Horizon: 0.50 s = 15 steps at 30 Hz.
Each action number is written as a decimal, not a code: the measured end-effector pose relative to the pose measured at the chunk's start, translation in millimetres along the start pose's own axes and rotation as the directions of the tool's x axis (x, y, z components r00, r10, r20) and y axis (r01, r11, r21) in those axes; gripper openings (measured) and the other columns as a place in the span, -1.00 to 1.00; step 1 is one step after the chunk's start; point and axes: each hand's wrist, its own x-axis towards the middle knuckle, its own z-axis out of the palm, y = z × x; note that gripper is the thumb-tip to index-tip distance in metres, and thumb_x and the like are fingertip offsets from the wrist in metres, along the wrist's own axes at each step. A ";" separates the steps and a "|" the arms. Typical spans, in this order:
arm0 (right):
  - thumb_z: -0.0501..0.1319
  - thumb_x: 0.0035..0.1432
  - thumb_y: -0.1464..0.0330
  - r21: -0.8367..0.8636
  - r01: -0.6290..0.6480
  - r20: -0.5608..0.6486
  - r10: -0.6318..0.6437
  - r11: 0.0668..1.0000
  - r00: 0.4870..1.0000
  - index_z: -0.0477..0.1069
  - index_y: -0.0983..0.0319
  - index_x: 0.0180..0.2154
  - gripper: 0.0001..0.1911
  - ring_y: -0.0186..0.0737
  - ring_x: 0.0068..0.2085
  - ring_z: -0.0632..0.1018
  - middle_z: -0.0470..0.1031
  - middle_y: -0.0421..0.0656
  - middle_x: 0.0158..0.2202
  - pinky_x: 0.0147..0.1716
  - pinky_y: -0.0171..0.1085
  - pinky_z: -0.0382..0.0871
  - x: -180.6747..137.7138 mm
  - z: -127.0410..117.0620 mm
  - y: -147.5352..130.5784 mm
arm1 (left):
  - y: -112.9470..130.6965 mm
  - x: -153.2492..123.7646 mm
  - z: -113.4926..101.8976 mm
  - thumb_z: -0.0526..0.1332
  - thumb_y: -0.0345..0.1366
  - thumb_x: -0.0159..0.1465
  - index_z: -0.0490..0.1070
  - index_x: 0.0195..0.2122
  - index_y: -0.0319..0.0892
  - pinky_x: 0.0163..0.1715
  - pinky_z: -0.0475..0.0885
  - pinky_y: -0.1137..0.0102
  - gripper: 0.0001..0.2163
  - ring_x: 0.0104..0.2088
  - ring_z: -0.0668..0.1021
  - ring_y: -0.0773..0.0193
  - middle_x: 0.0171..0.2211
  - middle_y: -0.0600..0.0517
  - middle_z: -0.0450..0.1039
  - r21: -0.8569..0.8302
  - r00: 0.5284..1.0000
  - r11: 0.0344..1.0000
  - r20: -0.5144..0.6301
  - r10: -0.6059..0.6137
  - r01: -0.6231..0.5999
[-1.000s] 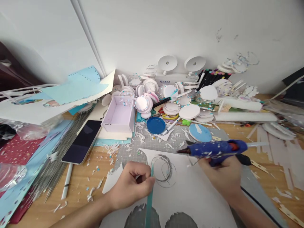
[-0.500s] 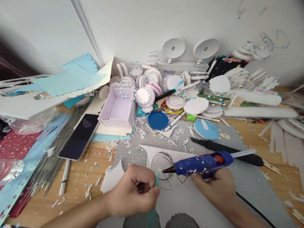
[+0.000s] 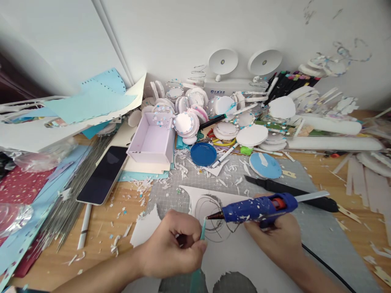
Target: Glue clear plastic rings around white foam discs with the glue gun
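My left hand (image 3: 173, 247) is closed in a pinch on a thin teal paper strip (image 3: 202, 230) that stands up from between my fingers. My right hand (image 3: 275, 240) grips a blue hot glue gun (image 3: 255, 208), held level, its dark nozzle pointing left and almost touching the top of the strip. Under both hands lies a white paper sheet (image 3: 244, 252) with pencilled circles (image 3: 211, 212), on a grey cutting mat (image 3: 308, 228). The glue gun's black cord (image 3: 324, 264) trails to the right.
A phone (image 3: 102, 175) lies at the left beside a white open box (image 3: 151, 143). Behind are a blue lid (image 3: 203, 154), several white foam discs (image 3: 252, 135), markers (image 3: 290, 81) and a black knife (image 3: 293, 191). Paper scraps litter the wooden table; paper stacks (image 3: 45, 134) crowd the left.
My right hand brought the glue gun down and left, so its nozzle now meets the strip's top. My left hand stayed pinched on the strip. The view shifted slightly downward.
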 end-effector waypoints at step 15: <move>0.24 0.02 0.25 -0.097 -0.478 -0.342 0.422 0.873 0.840 0.40 0.19 -0.54 -0.82 -0.14 -0.56 0.50 0.48 -0.06 -0.59 -0.60 -0.21 0.27 23.4 -76.5 40.2 | 5.2 -2.8 -2.7 0.11 -0.37 0.06 -0.06 -0.71 -0.14 -0.64 -0.02 0.44 -0.68 -0.63 0.11 0.42 -0.70 0.15 -0.03 -0.013 1.000 1.000 0.004 -0.026 0.026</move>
